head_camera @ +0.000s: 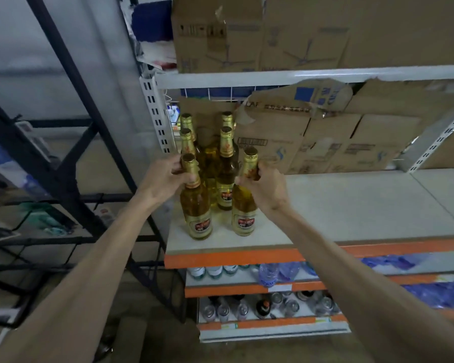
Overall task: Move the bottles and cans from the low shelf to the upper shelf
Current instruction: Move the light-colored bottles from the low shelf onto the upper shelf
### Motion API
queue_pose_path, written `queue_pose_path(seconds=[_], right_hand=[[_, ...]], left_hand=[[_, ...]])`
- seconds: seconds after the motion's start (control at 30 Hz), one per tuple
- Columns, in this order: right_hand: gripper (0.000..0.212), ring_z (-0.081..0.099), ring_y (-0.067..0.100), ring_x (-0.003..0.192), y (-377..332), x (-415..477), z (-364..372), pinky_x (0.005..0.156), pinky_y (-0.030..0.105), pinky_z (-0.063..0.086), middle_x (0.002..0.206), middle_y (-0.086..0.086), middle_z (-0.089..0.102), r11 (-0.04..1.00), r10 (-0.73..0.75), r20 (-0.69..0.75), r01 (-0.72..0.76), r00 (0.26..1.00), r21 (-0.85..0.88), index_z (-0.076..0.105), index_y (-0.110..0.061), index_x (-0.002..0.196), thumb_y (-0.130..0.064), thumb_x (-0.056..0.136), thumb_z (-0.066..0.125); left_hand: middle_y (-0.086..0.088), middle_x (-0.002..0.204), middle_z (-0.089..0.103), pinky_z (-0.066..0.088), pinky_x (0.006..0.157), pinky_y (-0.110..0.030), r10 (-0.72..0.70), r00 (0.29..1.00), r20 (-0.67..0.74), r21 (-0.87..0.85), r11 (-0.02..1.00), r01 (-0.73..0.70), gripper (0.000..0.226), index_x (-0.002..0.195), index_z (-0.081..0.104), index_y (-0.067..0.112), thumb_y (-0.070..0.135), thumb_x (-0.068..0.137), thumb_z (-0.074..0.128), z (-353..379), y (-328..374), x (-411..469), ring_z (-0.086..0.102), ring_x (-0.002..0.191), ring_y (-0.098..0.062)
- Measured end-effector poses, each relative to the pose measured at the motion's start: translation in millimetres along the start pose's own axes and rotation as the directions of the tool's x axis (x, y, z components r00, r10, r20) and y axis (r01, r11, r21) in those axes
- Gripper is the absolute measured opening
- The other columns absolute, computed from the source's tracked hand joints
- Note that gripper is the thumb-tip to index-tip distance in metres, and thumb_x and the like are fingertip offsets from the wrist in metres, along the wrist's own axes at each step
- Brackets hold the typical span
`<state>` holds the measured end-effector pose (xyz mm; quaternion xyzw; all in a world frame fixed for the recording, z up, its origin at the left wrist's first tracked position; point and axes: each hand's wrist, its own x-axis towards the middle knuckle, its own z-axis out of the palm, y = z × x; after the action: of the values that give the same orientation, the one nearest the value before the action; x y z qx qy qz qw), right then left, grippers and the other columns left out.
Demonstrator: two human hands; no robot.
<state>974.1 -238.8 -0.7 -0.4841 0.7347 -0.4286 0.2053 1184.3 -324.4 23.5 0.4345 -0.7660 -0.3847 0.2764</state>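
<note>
Reaches out with both bare arms to the upper shelf [351, 200], a pale board with an orange front edge. Grips the gold-foiled neck of the front left bottle [197, 205] in the left hand [165, 176], fingers curled round just below the cap. Clasps the neck of the front right bottle [243, 208] the same way in the right hand [266, 187]. Holds both amber bottles close to upright near the board's left front corner, side by side and slightly apart; cannot tell whether set down or a touch above the surface. Shows four more bottles [226, 163] of the same kind just behind, in two rows of two, in front of the cardboard boxes [325, 142] at the back of the shelf. Takes in further boxes on the white shelf above. Below: clear water bottles [270, 273] on the next shelf down, and a mix of cans and small bottles [273, 307] on the low shelf [273, 334] under that. At left, a dark metal rack [63, 158] beside a pale wall.
</note>
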Motion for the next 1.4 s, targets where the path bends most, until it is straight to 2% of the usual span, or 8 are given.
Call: queue_pose_path(seconds=[0.13,0.2,0.4,0.63,0.77,0.97,1.13,1.4], right_hand=[[0.028,0.052,0.012,0.066,0,8,10,0.06,0.026,0.039,0.07,-0.008,0.055,0.999,0.0,0.005,0.0,1.0,0.039,0.053,-0.017,0.08,-0.032,0.078,0.076],[0.027,0.055,0.012,0.069,0,10,16,0.06,0.026,0.04,0.073,-0.007,0.058,0.999,0.009,0.012,-0.009,1.0,0.053,0.054,-0.017,0.081,-0.032,0.078,0.077],[0.025,0.062,0.016,0.081,3,13,30,0.068,0.028,0.046,0.085,-0.002,0.066,0.997,0.02,0.035,-0.023,0.999,0.076,0.058,-0.017,0.088,-0.031,0.079,0.077],[0.028,0.062,0.017,0.091,-1,17,36,0.083,0.036,0.053,0.096,-0.002,0.067,0.995,0.009,0.077,-0.016,0.997,0.094,0.06,-0.017,0.101,-0.029,0.081,0.076],[0.033,0.063,0.017,0.09,0,21,35,0.085,0.041,0.055,0.094,-0.002,0.067,0.997,0.011,0.092,-0.017,0.996,0.071,0.06,-0.016,0.103,-0.03,0.079,0.078],[0.031,0.061,0.017,0.091,0,22,30,0.087,0.04,0.055,0.097,0.0,0.065,1.0,-0.029,0.143,0.03,0.989,-0.003,0.058,-0.015,0.108,-0.027,0.083,0.072],[0.028,0.063,0.018,0.084,1,20,32,0.08,0.04,0.056,0.089,-0.002,0.065,1.0,-0.029,0.111,0.03,0.993,-0.006,0.059,-0.016,0.101,-0.032,0.083,0.073],[0.03,0.063,0.019,0.089,-1,20,38,0.083,0.039,0.054,0.097,0.0,0.067,0.999,-0.045,0.103,0.045,0.994,-0.002,0.059,-0.014,0.105,-0.031,0.084,0.072]], left_hand=[[0.005,0.115,0.07,0.042,0.1,-0.031,-0.005,1.0,0.022,0.008,1.0,0.005,0.031,0.118,0.065,0.013,0.016,0.088,0.07,-2,-5,5,0.061,0.109,-0.007],[0.005,0.117,0.069,0.041,0.101,-0.033,-0.015,0.999,0.033,0.023,1.0,0.014,0.03,0.118,0.065,0.014,0.018,0.088,0.069,-5,-8,7,0.061,0.113,-0.01],[0.008,0.121,0.066,0.036,0.102,-0.035,-0.047,0.998,0.051,0.072,0.996,0.043,0.031,0.12,0.063,0.019,0.022,0.09,0.067,-16,-14,12,0.057,0.117,-0.012],[0.019,0.114,0.063,0.032,0.099,-0.029,-0.048,0.992,0.117,0.068,0.997,0.04,0.032,0.122,0.061,0.022,0.022,0.09,0.065,-24,-14,12,0.054,0.106,0.007],[0.017,0.116,0.06,0.032,0.099,-0.029,-0.083,0.993,0.089,0.008,0.997,0.083,0.043,0.127,0.057,0.022,0.024,0.087,0.071,-18,-11,11,0.052,0.11,-0.001],[0.004,0.118,0.067,0.044,0.093,-0.029,-0.081,0.991,-0.106,0.011,0.997,0.083,0.041,0.119,0.064,0.016,0.034,0.083,0.074,0,-16,8,0.061,0.11,-0.012],[0.004,0.12,0.067,0.044,0.104,-0.041,-0.047,0.992,-0.118,0.012,0.999,0.048,0.038,0.118,0.065,0.017,0.032,0.085,0.073,4,-16,9,0.06,0.116,-0.014],[0.008,0.117,0.064,0.041,0.098,-0.034,-0.028,0.997,-0.075,0.035,0.999,0.03,0.027,0.113,0.063,0.02,0.028,0.088,0.07,-4,-16,6,0.057,0.113,-0.012]])
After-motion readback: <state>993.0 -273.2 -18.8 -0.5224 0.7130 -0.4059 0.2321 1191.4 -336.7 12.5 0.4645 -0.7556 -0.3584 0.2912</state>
